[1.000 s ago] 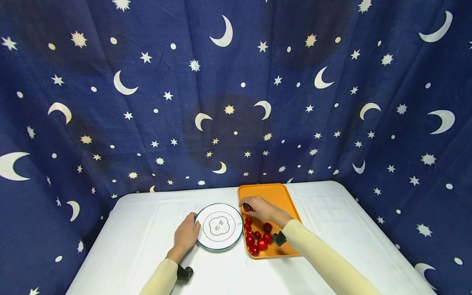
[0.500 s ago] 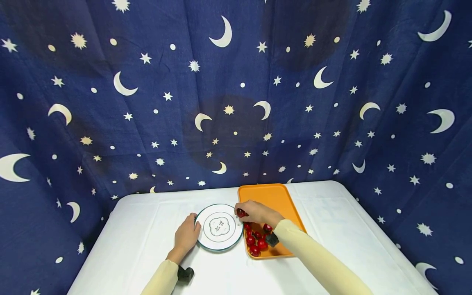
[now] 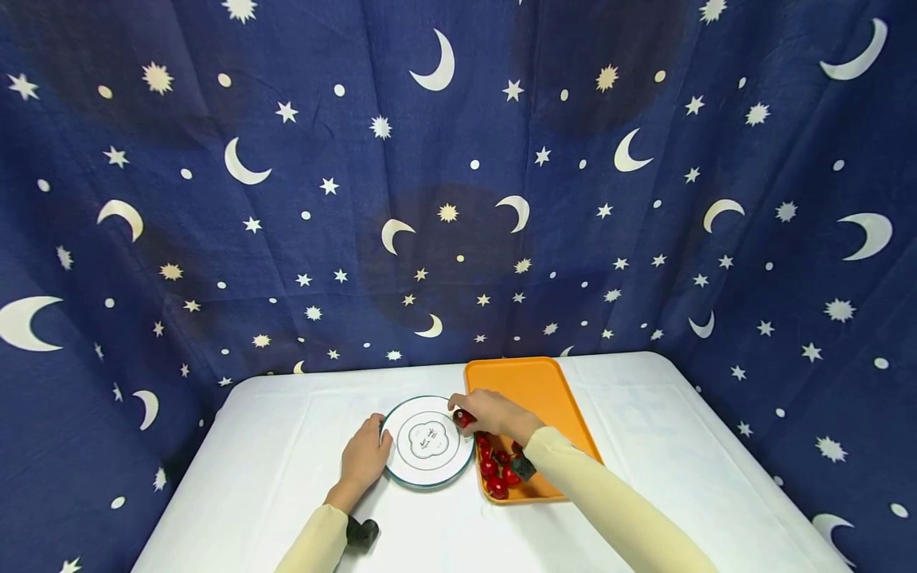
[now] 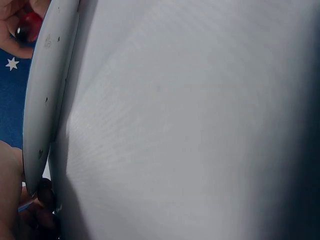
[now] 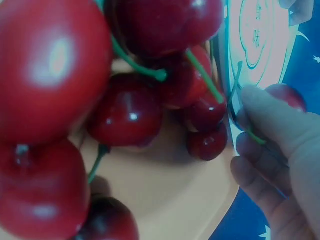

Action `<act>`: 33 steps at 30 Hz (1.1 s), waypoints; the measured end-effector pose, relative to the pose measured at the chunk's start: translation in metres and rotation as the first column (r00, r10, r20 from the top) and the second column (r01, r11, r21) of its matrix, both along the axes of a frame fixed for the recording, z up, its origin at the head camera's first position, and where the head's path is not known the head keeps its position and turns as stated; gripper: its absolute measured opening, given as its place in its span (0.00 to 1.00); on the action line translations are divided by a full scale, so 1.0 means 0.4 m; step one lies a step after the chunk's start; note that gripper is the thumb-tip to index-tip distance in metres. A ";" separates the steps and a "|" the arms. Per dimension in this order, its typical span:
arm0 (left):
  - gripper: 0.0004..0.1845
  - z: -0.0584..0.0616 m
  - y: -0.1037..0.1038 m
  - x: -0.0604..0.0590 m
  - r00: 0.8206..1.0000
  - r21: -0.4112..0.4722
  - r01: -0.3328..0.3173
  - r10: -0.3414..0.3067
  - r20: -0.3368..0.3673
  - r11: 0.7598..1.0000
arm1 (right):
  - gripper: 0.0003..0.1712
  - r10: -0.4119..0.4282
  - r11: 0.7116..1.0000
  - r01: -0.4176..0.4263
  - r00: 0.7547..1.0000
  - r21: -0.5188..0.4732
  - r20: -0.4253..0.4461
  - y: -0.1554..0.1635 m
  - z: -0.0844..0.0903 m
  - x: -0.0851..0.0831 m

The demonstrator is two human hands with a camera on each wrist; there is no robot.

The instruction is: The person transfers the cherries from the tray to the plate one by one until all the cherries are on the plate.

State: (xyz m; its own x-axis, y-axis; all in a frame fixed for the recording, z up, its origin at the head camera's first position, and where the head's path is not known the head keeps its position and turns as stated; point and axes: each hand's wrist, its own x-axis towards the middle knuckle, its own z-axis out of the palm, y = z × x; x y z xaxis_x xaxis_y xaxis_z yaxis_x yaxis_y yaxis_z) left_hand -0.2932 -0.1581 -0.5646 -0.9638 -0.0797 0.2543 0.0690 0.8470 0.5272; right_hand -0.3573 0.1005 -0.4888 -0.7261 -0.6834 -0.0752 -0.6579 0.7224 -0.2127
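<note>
Glossy red cherry is pinched by the right hand over the round white ceramic plate's rim, beside the orange plastic tray. Left hand fingers lie relaxed against the plate edge on the white desk.

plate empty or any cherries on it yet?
Empty: the plate shows only its printed centre. The one cherry is pinched in the right hand at its rim.

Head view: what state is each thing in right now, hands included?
Right hand: pinches a cherry at the plate's right rim.
Cherry: held, over the plate's edge, not set down.
Left hand: rests on the plate's left rim.
Plate: flat on the table, nothing on it.
Tray: on the table, right of the plate.
Cherries in tray: heaped at its near end.
</note>
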 end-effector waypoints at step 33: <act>0.18 0.006 0.002 0.006 1.000 -0.014 -0.007 0.007 0.008 1.000 | 0.11 -0.011 0.998 0.004 0.995 -0.063 -0.101 0.022 -0.015 -0.005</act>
